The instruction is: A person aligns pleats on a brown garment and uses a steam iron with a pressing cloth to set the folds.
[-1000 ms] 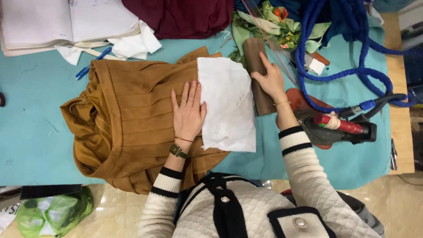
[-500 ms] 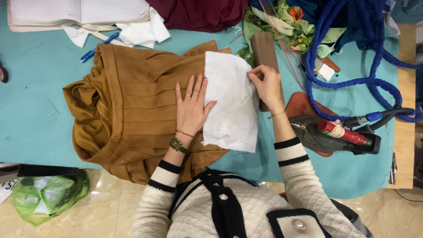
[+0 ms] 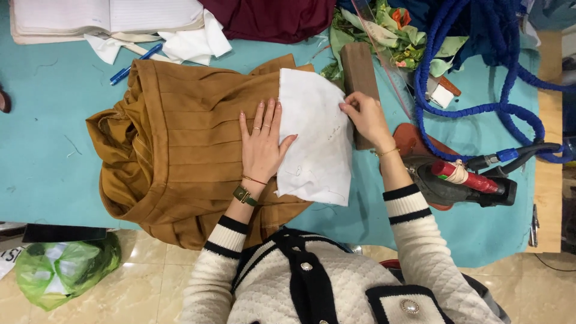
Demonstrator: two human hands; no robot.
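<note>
A mustard-brown pleated garment lies bunched on the teal table cover. Over its right part lies a white cloth. My left hand rests flat on the garment, fingers spread, its thumb touching the cloth's left edge. My right hand pinches the cloth's right edge, lying over a brown wooden block.
A steam iron sits at the right on a brown pad, with a thick blue hose looping behind it. An open notebook, white scraps, a blue pen and maroon fabric lie at the back. A green bag sits on the floor.
My right hand came off the wooden block and onto the white cloth's right edge, now pinching it. My left hand stayed flat on the garment.
</note>
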